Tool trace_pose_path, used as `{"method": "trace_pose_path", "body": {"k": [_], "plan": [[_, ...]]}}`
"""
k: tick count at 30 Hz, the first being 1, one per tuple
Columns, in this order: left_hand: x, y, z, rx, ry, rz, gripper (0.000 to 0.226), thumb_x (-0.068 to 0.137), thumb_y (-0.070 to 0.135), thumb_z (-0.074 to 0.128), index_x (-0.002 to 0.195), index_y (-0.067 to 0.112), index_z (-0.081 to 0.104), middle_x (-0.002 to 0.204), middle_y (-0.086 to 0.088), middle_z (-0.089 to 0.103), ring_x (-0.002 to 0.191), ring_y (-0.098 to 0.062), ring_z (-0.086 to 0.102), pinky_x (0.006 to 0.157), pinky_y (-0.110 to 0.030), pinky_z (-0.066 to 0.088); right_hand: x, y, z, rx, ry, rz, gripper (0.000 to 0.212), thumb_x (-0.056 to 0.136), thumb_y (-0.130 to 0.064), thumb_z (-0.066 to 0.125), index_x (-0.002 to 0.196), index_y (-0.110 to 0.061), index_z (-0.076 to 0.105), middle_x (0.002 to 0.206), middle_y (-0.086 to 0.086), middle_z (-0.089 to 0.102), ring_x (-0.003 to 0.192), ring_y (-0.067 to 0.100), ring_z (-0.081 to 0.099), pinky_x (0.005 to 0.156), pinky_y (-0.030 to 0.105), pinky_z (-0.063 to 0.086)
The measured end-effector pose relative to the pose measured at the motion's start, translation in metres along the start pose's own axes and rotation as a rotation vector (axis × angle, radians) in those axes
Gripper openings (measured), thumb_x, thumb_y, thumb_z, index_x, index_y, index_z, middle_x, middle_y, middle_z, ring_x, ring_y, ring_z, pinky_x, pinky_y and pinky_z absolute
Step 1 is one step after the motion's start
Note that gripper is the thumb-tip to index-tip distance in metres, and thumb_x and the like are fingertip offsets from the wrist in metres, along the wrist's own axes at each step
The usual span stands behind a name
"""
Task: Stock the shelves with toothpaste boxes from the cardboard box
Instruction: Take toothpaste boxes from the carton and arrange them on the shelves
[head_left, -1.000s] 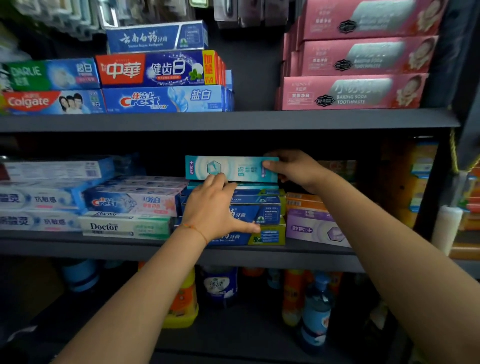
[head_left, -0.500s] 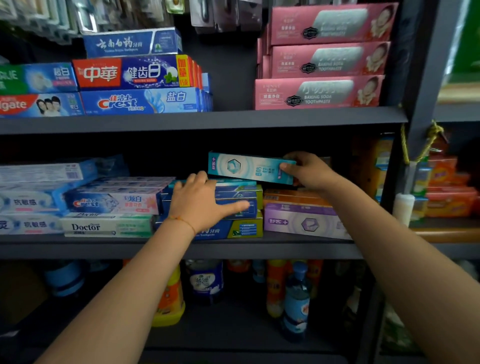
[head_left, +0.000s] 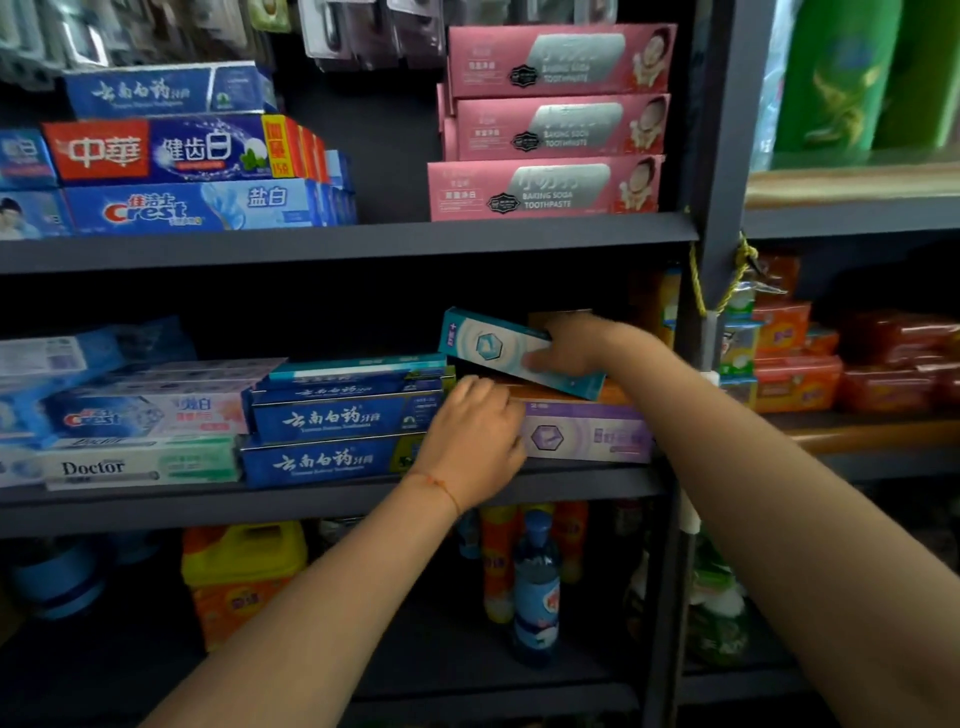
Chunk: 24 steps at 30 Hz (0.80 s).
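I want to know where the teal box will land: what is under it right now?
Under the teal box, gripped by the right hand, lies an orange box on a purple box. Whether they touch cannot be told.

The teal toothpaste box (head_left: 498, 347) was smooth printed cardboard with a slight sheen. The pink baking soda toothpaste boxes (head_left: 545, 189) looked like glossy card with silvery panels. The shelf board (head_left: 337, 244) was matt dark grey. The blue bottle (head_left: 536, 587) seemed shiny plastic.
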<state>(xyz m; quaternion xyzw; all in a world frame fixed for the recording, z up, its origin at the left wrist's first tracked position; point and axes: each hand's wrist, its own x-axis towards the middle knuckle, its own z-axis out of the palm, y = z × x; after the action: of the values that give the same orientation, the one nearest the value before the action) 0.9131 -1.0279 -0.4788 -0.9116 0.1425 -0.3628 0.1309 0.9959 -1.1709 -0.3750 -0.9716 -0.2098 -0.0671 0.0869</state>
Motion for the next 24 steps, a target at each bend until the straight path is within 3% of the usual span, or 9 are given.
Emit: {"method": "trace_pose_path", "body": {"k": [4, 7, 10, 15, 22, 24], "plan": [[0.019, 0.021, 0.010, -0.056, -0.197, -0.166, 0.067, 0.088, 0.066, 0.047, 0.126, 0.011, 0.053, 0.120, -0.010, 0.057, 0.116, -0.030, 0.050, 0.106, -0.041, 0.035, 0.007, 0.010, 0.010, 0.091, 0.141, 0.000, 0.053, 0.093, -0.040, 0.059, 0.141, -0.023, 0.047, 0.136, 0.009, 0.056, 0.119, 0.030, 0.054, 0.100, 0.044, 0.046], [0.038, 0.020, 0.014, -0.124, -0.338, -0.245, 0.105, 0.071, 0.090, 0.045, 0.142, 0.013, 0.040, 0.140, -0.011, 0.047, 0.130, -0.031, 0.042, 0.111, -0.043, 0.032, 0.003, 0.024, 0.006, 0.037, 0.188, 0.059, 0.053, 0.095, -0.039, 0.055, 0.143, -0.022, 0.043, 0.138, 0.012, 0.050, 0.126, 0.033, 0.047, 0.103, 0.045, 0.038], [0.054, 0.015, 0.018, -0.173, -0.416, -0.274, 0.123, 0.055, 0.100, 0.045, 0.147, 0.018, 0.037, 0.147, -0.008, 0.045, 0.134, -0.028, 0.042, 0.114, -0.044, 0.030, 0.004, 0.035, 0.010, -0.002, 0.138, 0.075, 0.052, 0.096, -0.038, 0.053, 0.145, -0.025, 0.042, 0.141, 0.012, 0.048, 0.127, 0.033, 0.046, 0.104, 0.045, 0.038], [0.068, 0.015, 0.023, -0.199, -0.509, -0.283, 0.129, 0.049, 0.104, 0.040, 0.151, 0.026, 0.031, 0.153, -0.004, 0.041, 0.138, -0.026, 0.040, 0.115, -0.045, 0.028, 0.008, 0.042, 0.020, -0.039, 0.102, 0.160, 0.045, 0.101, -0.034, 0.044, 0.141, -0.013, 0.046, 0.136, 0.013, 0.052, 0.122, 0.032, 0.050, 0.102, 0.045, 0.041], [0.056, 0.027, 0.024, -0.195, -0.395, -0.377, 0.129, 0.045, 0.106, 0.027, 0.149, 0.029, 0.036, 0.147, -0.003, 0.049, 0.130, -0.026, 0.048, 0.109, -0.042, 0.036, 0.017, 0.038, 0.027, -0.058, 0.165, 0.094, 0.046, 0.101, -0.027, 0.043, 0.146, -0.017, 0.039, 0.143, 0.013, 0.044, 0.131, 0.033, 0.040, 0.106, 0.048, 0.031], [0.051, 0.033, 0.020, -0.168, -0.358, -0.401, 0.121, 0.051, 0.104, 0.033, 0.144, 0.027, 0.043, 0.140, -0.005, 0.054, 0.124, -0.028, 0.052, 0.104, -0.040, 0.040, 0.020, 0.038, 0.029, -0.067, 0.150, 0.075, 0.050, 0.100, -0.028, 0.044, 0.148, -0.018, 0.037, 0.145, 0.012, 0.043, 0.132, 0.032, 0.039, 0.107, 0.049, 0.029]]}}
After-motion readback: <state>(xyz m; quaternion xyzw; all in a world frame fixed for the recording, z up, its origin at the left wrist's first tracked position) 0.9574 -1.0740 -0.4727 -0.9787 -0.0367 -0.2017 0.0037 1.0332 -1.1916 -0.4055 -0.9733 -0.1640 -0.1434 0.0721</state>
